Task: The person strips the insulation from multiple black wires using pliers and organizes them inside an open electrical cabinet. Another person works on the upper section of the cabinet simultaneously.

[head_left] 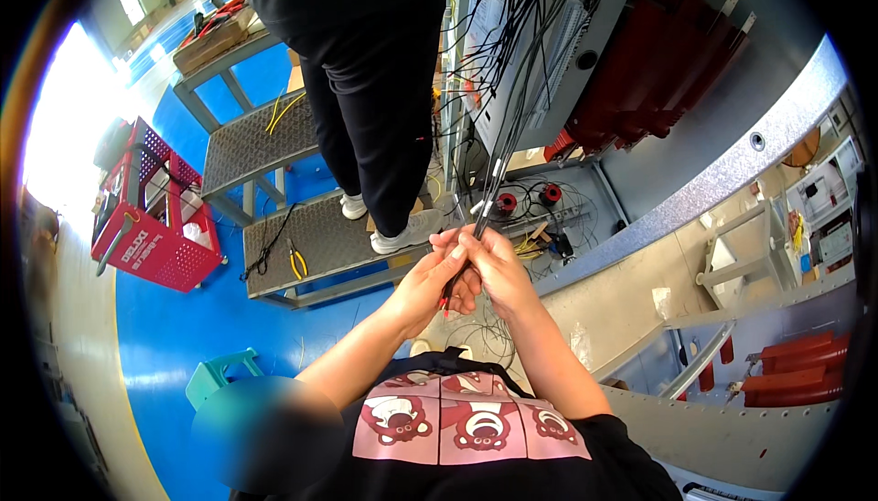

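Observation:
In front of my chest, both hands meet around a bundle of thin black wires [501, 167]. The bundle runs down from the cabinet above, with white sleeves near my fingers. My left hand [428, 283] is closed on it from the left, thumb on top. From the other side my right hand [498, 268] grips the same wires, its thumb also pressed on them. Red-tipped wire ends [445, 302] stick out below my fingers. How many wires each hand holds is hidden.
A person in dark clothes [357, 71] stands on a metal step platform [320, 226], where yellow-handled pliers [297, 261] lie. Left are a red tool cart [160, 217] and a green stool [222, 375]. The open grey cabinet [695, 217] with dark red parts [640, 66] rises to the right.

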Demonstrator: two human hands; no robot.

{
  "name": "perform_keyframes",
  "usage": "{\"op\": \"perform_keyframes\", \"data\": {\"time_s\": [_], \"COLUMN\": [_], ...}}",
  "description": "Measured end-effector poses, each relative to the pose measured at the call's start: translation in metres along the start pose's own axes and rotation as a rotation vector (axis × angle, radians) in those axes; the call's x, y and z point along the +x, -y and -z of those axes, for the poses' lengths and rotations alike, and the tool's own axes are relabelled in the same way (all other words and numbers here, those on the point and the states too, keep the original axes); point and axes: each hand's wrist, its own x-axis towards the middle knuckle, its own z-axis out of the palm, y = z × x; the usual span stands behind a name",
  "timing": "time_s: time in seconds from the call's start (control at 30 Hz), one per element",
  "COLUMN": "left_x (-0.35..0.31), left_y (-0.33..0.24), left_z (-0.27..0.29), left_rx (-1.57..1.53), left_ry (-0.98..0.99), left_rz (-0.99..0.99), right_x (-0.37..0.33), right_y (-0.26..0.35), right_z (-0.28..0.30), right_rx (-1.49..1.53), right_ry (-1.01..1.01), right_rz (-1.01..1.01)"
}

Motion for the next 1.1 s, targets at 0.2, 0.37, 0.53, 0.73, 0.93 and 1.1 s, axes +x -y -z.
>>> {"op": "perform_keyframes", "data": {"time_s": [0.2,0.37,0.53,0.73,0.93,1.1], "left_x": [0.005,0.006,0.007,0.015,0.010,0.005], "left_y": [0.015,0.014,0.031,0.050,0.046,0.050], "left_z": [-0.015,-0.027,-0.030,-0.029,-0.046,-0.050], "left_rx": [0.018,0.030,0.086,0.371,-0.007,-0.195], "left_ry": [-0.003,-0.079,-0.278,-0.372,-0.277,-0.196], "left_rz": [-0.083,-0.141,-0.301,-0.497,-0.469,-0.492], "right_x": [0.007,0.015,-0.007,-0.011,-0.003,0.007], "right_y": [0.028,0.045,0.013,0.008,0.012,0.015], "right_z": [0.026,0.026,0.033,0.041,0.046,0.037], "right_rx": [0.175,0.248,-0.024,0.018,0.149,0.296], "right_ry": [0.033,0.045,0.101,0.021,-0.009,-0.071], "right_rz": [-0.010,0.052,-0.031,0.043,0.069,0.105]}}
